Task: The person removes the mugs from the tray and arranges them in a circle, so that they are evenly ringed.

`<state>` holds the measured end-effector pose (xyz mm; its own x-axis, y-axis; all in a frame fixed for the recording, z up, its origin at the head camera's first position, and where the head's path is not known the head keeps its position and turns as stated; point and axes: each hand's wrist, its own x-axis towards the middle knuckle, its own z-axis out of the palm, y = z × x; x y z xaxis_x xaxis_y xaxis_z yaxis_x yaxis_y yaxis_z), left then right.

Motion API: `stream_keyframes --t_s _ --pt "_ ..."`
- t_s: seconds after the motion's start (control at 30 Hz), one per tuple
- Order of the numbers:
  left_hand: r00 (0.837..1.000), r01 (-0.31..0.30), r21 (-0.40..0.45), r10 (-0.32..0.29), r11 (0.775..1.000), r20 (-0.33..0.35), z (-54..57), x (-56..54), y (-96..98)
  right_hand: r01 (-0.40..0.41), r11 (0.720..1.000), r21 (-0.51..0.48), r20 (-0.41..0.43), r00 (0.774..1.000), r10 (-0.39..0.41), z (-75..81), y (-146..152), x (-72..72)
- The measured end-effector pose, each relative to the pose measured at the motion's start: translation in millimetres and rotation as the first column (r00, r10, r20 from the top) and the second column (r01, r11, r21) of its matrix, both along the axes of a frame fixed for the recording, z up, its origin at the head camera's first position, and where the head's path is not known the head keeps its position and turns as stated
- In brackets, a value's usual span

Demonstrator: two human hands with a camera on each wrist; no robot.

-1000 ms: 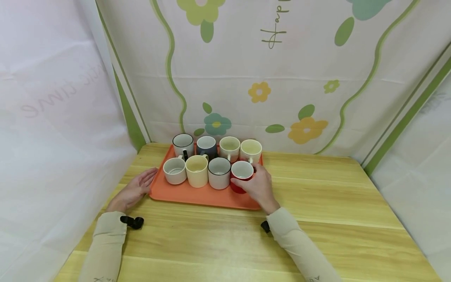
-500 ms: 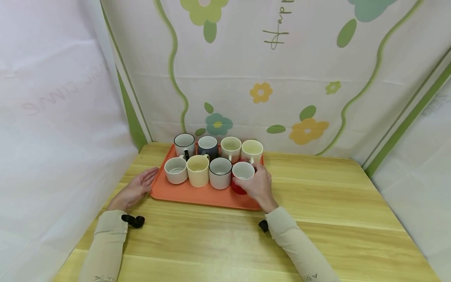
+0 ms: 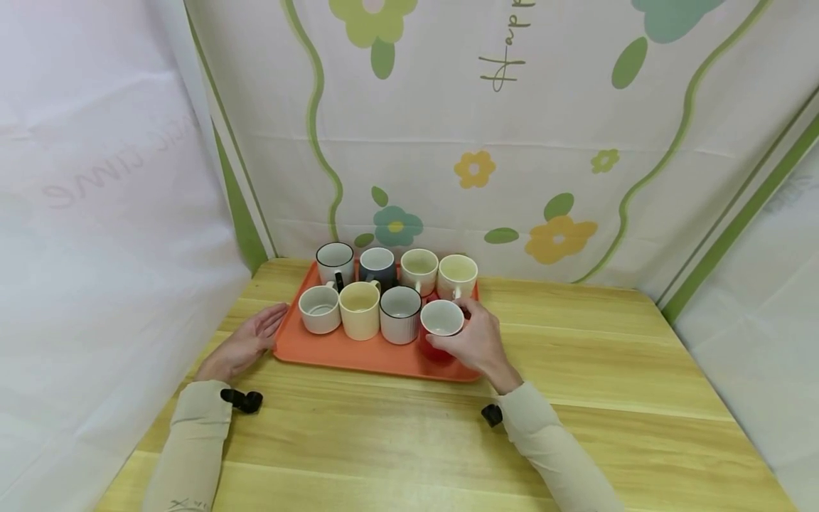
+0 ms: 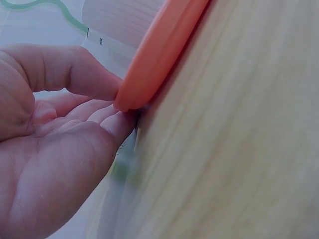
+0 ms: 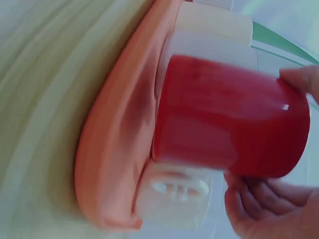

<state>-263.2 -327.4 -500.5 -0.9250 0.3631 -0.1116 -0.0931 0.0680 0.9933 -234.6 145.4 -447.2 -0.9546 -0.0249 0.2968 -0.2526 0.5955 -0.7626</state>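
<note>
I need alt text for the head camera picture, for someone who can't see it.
A person's right hand grips a white-lined red mug near the front right corner of an orange tray, while the left hand touches the tray's left edge. Seven other mugs stand in two rows on the tray, which sits on a wooden table.

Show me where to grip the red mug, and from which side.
Probably the smooth outer wall near its rim, from the right: the red mug is roughly straight-sided, with the ribbed mug close on its left. The right hand holds it there.
</note>
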Motion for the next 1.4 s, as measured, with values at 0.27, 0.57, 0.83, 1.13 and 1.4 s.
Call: stream_keyframes --t_s 0.27,0.57,0.83,1.13,1.4 --pt "1.000 0.015 0.032 -0.015 0.999 0.000 0.0 -0.2 -1.2 -0.225 0.974 0.029 -0.016 0.974 0.226 5.1 39 0.4" --pt "1.000 0.006 0.015 -0.006 1.000 -0.003 0.3 0.8 0.7 -0.316 0.947 0.060 0.018 0.949 0.315 18.7 100 -9.2" --pt "1.000 -0.003 -0.022 0.003 1.000 0.000 1.2 1.4 2.2 -0.250 0.951 0.179 0.084 0.967 0.238 33.2 152 -28.4" --pt "1.000 -0.002 0.003 0.002 1.000 0.004 1.3 1.5 0.2 -0.196 0.957 0.212 0.127 0.977 0.172 39.4 191 -59.4" --pt "1.000 0.022 0.012 -0.021 1.000 -0.019 -1.3 0.7 -1.3 -0.135 0.958 0.252 0.126 0.986 0.106 33.2 210 -82.5"
